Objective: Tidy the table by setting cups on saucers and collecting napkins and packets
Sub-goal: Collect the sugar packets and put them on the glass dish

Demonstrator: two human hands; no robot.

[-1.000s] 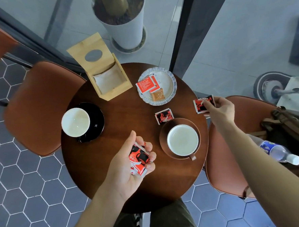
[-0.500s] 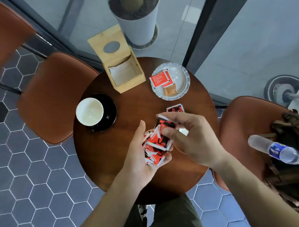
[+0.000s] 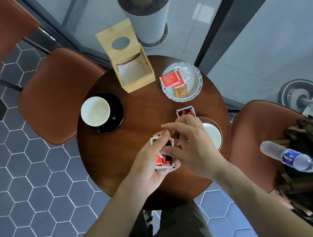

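My left hand (image 3: 148, 167) grips a small stack of red and black packets (image 3: 164, 157) over the round wooden table (image 3: 142, 115). My right hand (image 3: 189, 143) rests against that stack, fingers spread, its thumb on the packets. One more red and black packet (image 3: 185, 111) lies flat on the table just beyond my right hand. A white cup (image 3: 213, 134) on a brown saucer (image 3: 206, 119) is partly hidden behind my right hand. Another white cup (image 3: 95, 111) sits on a black saucer (image 3: 117, 111) at the left.
A white scalloped plate (image 3: 195, 80) at the back right holds red packets (image 3: 171, 78) and a brown one (image 3: 181, 91). A wooden napkin box (image 3: 129, 64) stands at the back. Brown chairs flank the table; a water bottle (image 3: 293, 159) and bag lie on the right chair.
My right hand picked a packet from the table's right edge, carried it left and laid it onto the stack in my left hand. The camera also shifted.
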